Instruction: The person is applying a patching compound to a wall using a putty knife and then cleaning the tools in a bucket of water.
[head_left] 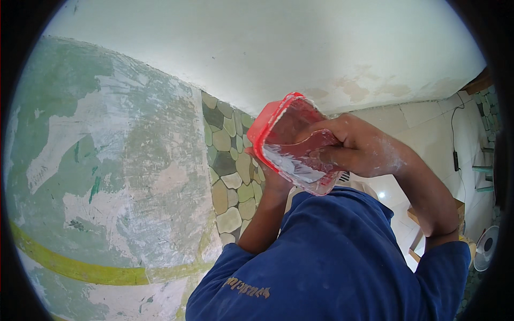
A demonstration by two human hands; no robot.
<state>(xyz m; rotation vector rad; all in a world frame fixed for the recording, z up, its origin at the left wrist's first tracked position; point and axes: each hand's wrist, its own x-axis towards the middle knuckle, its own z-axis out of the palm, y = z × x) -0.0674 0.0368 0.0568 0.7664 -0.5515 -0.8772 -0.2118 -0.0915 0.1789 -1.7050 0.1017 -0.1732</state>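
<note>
My left hand (272, 176) supports a red rectangular plastic tub (259, 127) from its underside; most of its fingers are hidden behind the tub. The tub is tilted so that its inside shows. White putty (294, 165) coats the lower inner wall and smears the rim. My right hand (361, 143) reaches over the tub's right side, thumb and fingers closed on a dark red flat putty spreader (313, 142). The spreader lies inside the tub opening, beside the putty. White residue dusts my right wrist.
To the left stands a wall with patchy green and white coating (107, 139) and a yellow-green band (85, 267). A pale wall (257, 48) rises ahead. Pebble-patterned flooring (227, 160) runs between them. At right are light tiles (425, 120), a black cable (455, 136) and a round white object (486, 249).
</note>
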